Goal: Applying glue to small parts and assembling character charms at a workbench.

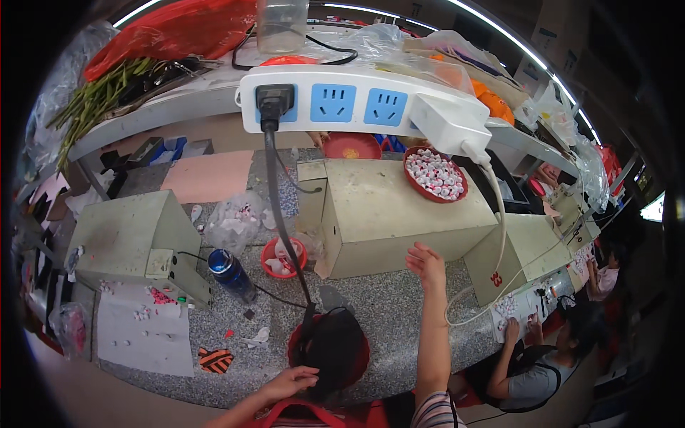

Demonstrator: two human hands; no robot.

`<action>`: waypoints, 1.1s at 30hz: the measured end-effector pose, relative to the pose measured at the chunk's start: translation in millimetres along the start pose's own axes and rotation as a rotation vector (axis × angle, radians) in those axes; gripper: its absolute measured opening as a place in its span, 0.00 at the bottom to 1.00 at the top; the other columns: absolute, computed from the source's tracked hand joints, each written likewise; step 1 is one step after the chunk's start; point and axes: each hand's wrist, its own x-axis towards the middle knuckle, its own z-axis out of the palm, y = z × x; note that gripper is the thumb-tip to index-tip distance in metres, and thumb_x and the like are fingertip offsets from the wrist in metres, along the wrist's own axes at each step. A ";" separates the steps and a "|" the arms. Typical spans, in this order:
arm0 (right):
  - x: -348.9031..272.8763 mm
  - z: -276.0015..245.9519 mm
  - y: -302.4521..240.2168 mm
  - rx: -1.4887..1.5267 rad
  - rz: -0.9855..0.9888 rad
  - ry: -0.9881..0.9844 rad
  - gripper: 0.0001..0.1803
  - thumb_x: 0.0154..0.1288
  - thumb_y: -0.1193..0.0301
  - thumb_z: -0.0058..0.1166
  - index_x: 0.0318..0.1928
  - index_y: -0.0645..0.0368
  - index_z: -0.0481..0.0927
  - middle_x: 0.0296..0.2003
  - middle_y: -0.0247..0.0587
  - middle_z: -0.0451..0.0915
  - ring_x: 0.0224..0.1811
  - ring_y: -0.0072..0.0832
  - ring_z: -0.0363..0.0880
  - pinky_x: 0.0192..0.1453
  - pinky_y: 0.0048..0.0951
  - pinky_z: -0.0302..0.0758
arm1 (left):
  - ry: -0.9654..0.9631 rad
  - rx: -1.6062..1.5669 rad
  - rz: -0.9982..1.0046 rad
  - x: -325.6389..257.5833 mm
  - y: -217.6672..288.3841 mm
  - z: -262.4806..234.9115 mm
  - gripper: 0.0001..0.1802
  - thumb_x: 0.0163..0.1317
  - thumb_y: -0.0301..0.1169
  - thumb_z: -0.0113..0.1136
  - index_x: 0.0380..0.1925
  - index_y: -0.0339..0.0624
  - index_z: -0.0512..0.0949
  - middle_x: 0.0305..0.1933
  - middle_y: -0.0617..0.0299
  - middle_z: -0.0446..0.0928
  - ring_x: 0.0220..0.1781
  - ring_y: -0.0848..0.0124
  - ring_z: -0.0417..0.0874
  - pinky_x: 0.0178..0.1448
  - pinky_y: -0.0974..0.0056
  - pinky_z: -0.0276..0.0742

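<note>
A long speckled grey stone workbench is seen from above in a crowded workshop, with a white shelf running across the far side. The right hand is raised over the bench with its fingers loosely curled and nothing held in it, just beside the near edge of a large pale beige box-shaped machine housing. The left hand is laid flat, fingers spread and released, on a dark rounded object over a red disc at the near edge of the bench; what that object is cannot be told. A reach toward the housing is judged best kept high, so that the grey cable hanging from the white power strip with blue sockets is not snagged. Left of the right hand a small red bowl of white pieces is seen, and further left a blue plastic bottle lying tilted beside a second beige machine housing. On the far right of the large housing a red tray of small white and pink pieces is set. At the right, another person's hands are at work at a neighbouring station. Green stalks and a red plastic bag are kept on the shelf.
</note>
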 end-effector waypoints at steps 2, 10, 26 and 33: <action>-19.2 7.4 12.8 0.003 0.081 -0.044 0.18 0.55 0.75 0.46 0.47 0.68 0.69 0.34 0.49 0.76 0.30 0.33 0.77 0.33 0.29 0.77 | -0.007 0.046 0.057 -4.1 3.3 1.9 0.20 0.61 0.30 0.50 0.53 0.39 0.64 0.47 0.57 0.73 0.47 0.72 0.75 0.49 0.70 0.70; -31.4 35.1 13.8 0.110 0.146 -0.113 0.22 0.58 0.65 0.47 0.50 0.66 0.66 0.34 0.51 0.76 0.29 0.33 0.78 0.31 0.28 0.77 | 0.087 -0.122 0.084 -35.1 49.8 -8.8 0.18 0.61 0.30 0.48 0.51 0.38 0.66 0.47 0.56 0.73 0.48 0.69 0.74 0.48 0.69 0.70; 59.2 116.8 16.0 -0.440 -0.136 0.108 0.13 0.49 0.77 0.42 0.38 0.68 0.66 0.22 0.45 0.75 0.11 0.28 0.69 0.12 0.26 0.64 | 0.515 -0.275 0.458 46.7 225.3 -62.6 0.27 0.59 0.47 0.49 0.51 0.38 0.62 0.41 0.56 0.74 0.38 0.68 0.78 0.38 0.66 0.74; -65.4 155.1 -34.4 -0.281 -0.451 -0.284 0.19 0.62 0.60 0.44 0.48 0.59 0.65 0.24 0.36 0.73 0.13 0.20 0.68 0.13 0.18 0.63 | 0.513 -0.469 0.827 8.4 263.3 -46.6 0.26 0.54 0.29 0.51 0.53 0.39 0.56 0.47 0.51 0.70 0.43 0.62 0.77 0.32 0.61 0.79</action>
